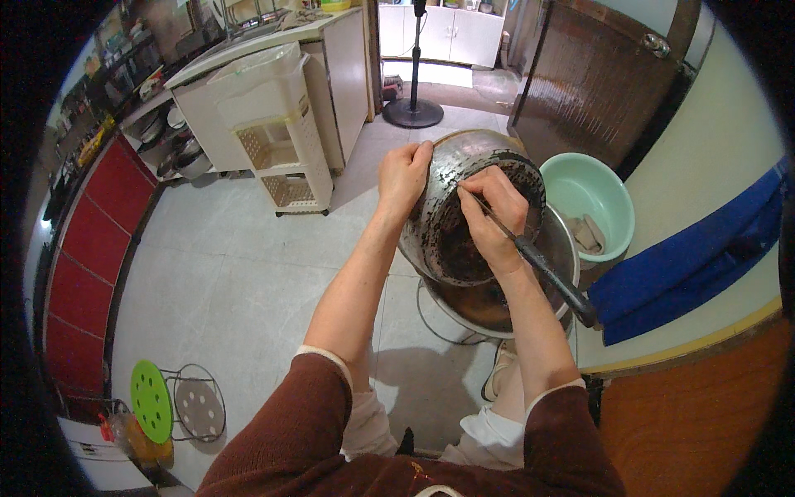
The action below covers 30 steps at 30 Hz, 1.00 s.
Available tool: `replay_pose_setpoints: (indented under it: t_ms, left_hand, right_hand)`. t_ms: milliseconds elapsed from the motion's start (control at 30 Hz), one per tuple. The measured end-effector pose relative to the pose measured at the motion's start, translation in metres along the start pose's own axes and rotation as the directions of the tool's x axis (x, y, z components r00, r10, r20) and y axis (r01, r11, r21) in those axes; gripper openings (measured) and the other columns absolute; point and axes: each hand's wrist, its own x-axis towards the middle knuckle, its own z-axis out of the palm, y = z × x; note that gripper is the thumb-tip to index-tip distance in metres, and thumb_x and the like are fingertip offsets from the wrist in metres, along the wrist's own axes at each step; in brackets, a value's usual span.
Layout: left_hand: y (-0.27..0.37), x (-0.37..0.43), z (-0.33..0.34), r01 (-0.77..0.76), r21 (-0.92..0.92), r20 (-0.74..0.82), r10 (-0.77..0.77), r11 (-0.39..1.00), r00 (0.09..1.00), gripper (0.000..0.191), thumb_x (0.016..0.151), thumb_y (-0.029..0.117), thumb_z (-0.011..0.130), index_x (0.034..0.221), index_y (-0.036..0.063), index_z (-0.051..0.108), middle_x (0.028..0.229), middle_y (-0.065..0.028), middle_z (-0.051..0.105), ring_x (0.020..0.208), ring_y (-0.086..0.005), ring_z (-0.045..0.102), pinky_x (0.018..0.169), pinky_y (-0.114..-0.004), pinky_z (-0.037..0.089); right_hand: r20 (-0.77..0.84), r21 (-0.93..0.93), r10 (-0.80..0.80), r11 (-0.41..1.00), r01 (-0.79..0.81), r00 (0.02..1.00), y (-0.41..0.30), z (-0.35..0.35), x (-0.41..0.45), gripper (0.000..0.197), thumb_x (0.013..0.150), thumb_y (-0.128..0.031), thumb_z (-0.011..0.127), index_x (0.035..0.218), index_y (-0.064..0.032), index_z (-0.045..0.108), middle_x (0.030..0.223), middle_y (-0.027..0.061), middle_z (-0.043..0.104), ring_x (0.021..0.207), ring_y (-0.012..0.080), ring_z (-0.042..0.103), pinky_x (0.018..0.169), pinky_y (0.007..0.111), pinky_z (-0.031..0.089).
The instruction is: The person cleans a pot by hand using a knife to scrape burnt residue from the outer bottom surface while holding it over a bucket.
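Note:
My left hand (404, 174) grips the rim of a tilted metal pot (447, 168), its scorched, black-flecked bottom turned up towards me. In my right hand (497, 217) is a tool with a thin metal shaft and a black handle (553, 276), held near its front end against the pot's bottom; the tip is hidden by my fingers. Beneath the pot stands a large metal basin (568, 248) with brownish liquid in it, resting on a wire-legged stand.
At right, a mint-green plastic basin (590, 168) holds a greyish cloth (587, 235). A blue cloth (689, 273) hangs by the wall. A wheeled plastic rack (286, 155), a fan base (413, 114) and a green stool (151, 401) stand around the floor.

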Motion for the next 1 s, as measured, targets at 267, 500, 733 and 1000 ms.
replay_pose_setpoints:
  t_ms: [267, 500, 733, 1000]
  left_hand:
    - [-0.005, 0.003, 0.000, 0.011, -0.068, 0.019, -0.010, 0.998, 1.000, 0.041, 0.091, 0.034, 0.059, 0.095, -0.0068, 0.067, 0.079, -0.0145, 0.070, 0.073, -0.0154, 0.061, 0.069, -0.034, 0.048]
    - [0.001, 0.000, -0.003, 0.029, 0.014, 0.036, -0.029, 0.999, 0.999, 0.042, 0.091, 0.034, 0.059, 0.094, -0.0072, 0.067, 0.078, -0.0159, 0.069, 0.074, -0.0146, 0.060, 0.069, -0.034, 0.048]
    - [0.002, 0.000, -0.003, 0.038, 0.033, 0.042, -0.039, 0.999, 0.998, 0.041, 0.091, 0.033, 0.058, 0.096, -0.0065, 0.067, 0.078, -0.0151, 0.069, 0.073, -0.0168, 0.061, 0.070, -0.034, 0.048]
    - [0.006, -0.002, -0.003, 0.039, -0.003, 0.050, -0.039, 0.999, 0.998, 0.038, 0.092, 0.031, 0.058, 0.097, -0.0053, 0.067, 0.080, -0.0132, 0.069, 0.073, -0.0156, 0.060, 0.070, -0.033, 0.048]
  right_hand:
    - [0.067, 0.063, 0.126, 0.989, -0.130, 0.990, -0.003, -0.002, 0.002, 0.010, 0.075, 0.007, 0.066, 0.079, 0.0016, 0.058, 0.072, 0.0125, 0.057, 0.066, 0.0249, 0.060, 0.061, 0.031, 0.047]
    - [0.017, 0.031, 0.070, 0.997, -0.070, 0.997, -0.003, 0.001, 0.004, 0.009, 0.077, 0.006, 0.065, 0.079, 0.0018, 0.058, 0.073, 0.0117, 0.057, 0.066, 0.0241, 0.059, 0.061, 0.032, 0.046]
    - [-0.030, 0.045, 0.259, 0.965, -0.257, 0.966, -0.004, 0.002, -0.001, 0.009, 0.077, 0.005, 0.066, 0.080, 0.0018, 0.059, 0.074, 0.0117, 0.058, 0.065, 0.0235, 0.058, 0.059, 0.031, 0.045]
    - [0.053, 0.091, 0.226, 0.969, -0.230, 0.973, 0.000, -0.003, 0.001, 0.009, 0.076, 0.005, 0.066, 0.080, 0.0012, 0.059, 0.074, 0.0117, 0.058, 0.066, 0.0235, 0.059, 0.061, 0.032, 0.046]
